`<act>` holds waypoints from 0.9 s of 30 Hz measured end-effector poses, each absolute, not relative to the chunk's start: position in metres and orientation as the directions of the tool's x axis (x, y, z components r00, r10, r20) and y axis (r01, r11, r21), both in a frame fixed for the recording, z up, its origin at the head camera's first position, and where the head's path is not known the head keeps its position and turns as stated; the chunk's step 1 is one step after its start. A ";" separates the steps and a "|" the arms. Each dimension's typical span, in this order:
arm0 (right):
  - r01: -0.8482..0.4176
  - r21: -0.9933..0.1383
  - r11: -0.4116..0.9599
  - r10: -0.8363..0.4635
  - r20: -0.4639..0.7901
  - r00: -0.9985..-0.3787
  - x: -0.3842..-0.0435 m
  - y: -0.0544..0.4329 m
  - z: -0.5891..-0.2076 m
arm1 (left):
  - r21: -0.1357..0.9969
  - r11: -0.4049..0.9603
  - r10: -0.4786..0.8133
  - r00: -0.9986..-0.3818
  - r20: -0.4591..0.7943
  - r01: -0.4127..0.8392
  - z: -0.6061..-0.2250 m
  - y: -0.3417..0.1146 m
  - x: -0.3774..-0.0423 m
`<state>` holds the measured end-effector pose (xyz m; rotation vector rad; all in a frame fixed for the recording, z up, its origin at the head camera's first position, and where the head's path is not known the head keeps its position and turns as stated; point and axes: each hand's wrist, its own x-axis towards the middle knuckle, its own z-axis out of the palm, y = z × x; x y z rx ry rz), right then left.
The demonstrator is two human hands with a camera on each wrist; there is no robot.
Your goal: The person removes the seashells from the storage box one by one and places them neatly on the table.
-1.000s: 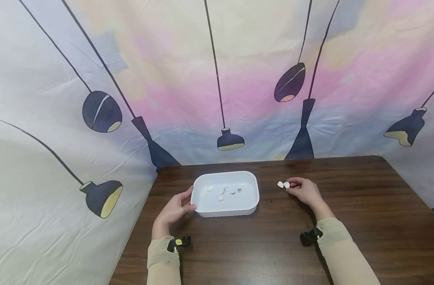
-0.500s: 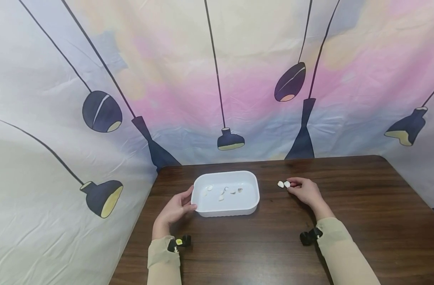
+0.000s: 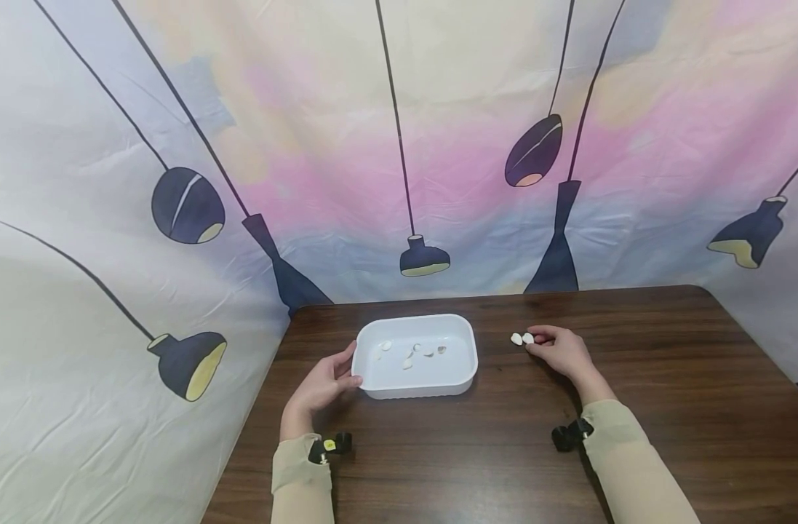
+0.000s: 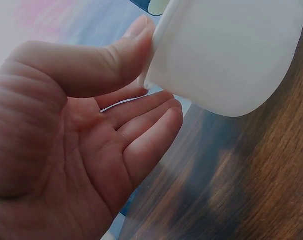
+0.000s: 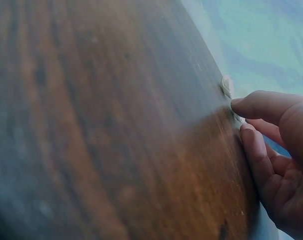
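Observation:
A white plastic tray stands on the table with several small seashells scattered over its floor. My left hand holds the tray's left end; the left wrist view has the thumb against the rim and the fingers around the corner. To the right of the tray, two white seashells lie side by side. My right hand pinches the nearer seashell between thumb and fingers, low at the tabletop. The other seashell is just left of it, and its ridged side shows in the right wrist view.
The brown wooden table ends at a back edge close behind the tray. A cloth backdrop printed with dark hanging lamps rises behind it. Each wrist wears a small black camera.

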<state>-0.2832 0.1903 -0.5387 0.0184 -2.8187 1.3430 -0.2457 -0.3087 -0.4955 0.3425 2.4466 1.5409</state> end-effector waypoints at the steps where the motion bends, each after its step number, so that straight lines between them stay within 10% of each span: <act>1: -0.019 -0.776 0.631 -0.002 0.023 -1.000 -0.283 0.190 -0.538 | 0.907 0.417 0.311 -0.948 -0.072 0.068 -0.495 -0.309 -0.246; 27: -0.004 -0.771 0.637 0.004 0.009 -1.000 -0.283 0.189 -0.539 | 0.913 0.399 0.334 -0.941 -0.054 0.089 -0.496 -0.311 -0.246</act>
